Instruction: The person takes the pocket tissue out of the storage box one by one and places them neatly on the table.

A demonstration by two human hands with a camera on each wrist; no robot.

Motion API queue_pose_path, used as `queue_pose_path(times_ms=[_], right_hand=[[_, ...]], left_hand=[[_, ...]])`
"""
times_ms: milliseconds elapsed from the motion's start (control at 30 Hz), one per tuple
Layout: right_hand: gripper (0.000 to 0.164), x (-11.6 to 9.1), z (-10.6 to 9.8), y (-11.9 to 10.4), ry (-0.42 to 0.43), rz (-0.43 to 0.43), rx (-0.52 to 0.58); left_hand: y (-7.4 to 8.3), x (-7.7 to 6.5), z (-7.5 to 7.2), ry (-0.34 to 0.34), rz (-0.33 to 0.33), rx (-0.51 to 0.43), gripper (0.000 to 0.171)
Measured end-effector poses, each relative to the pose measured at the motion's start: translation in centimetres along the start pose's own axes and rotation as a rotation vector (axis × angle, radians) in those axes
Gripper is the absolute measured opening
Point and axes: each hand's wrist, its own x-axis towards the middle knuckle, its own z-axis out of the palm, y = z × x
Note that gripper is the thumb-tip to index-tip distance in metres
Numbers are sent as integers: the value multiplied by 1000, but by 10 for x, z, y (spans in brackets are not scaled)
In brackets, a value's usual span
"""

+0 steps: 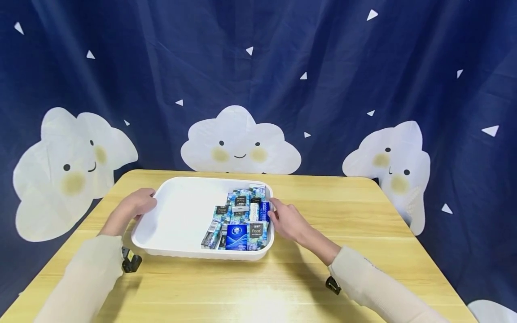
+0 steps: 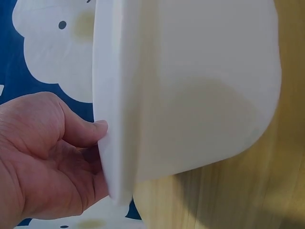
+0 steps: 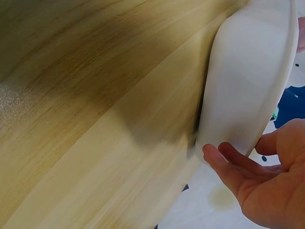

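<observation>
A white plastic tray point(image 1: 177, 215) is held between both hands, over the wooden table. Small tissue packs are gathered in its right part, among them a blue pack point(image 1: 236, 237) at the front and a floral pack with a black label point(image 1: 256, 235) in the front right corner. My left hand point(image 1: 141, 202) grips the tray's left rim, thumb on the rim and the other fingers curled beneath it in the left wrist view. My right hand point(image 1: 288, 220) holds the right end. In the right wrist view its thumb is at the rim and its fingertips point(image 3: 212, 152) touch the outer wall.
The light wooden table point(image 1: 331, 202) extends around the tray. Behind it hangs a dark blue curtain point(image 1: 323, 36) with white clouds and triangles. Black wrist devices show below both sleeves, including a camera point(image 1: 131, 261) on the left.
</observation>
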Motion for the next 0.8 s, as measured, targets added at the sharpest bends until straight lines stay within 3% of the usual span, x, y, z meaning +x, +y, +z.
queue_pose_path(times_ms=[600, 800], right_hand=[[46, 3, -7, 0, -24, 51, 24], [44, 5, -8, -1, 6, 41, -7]], left_hand=[[-2, 4, 1, 8, -6, -41, 22], [-2, 3, 1, 0, -21, -36, 23]])
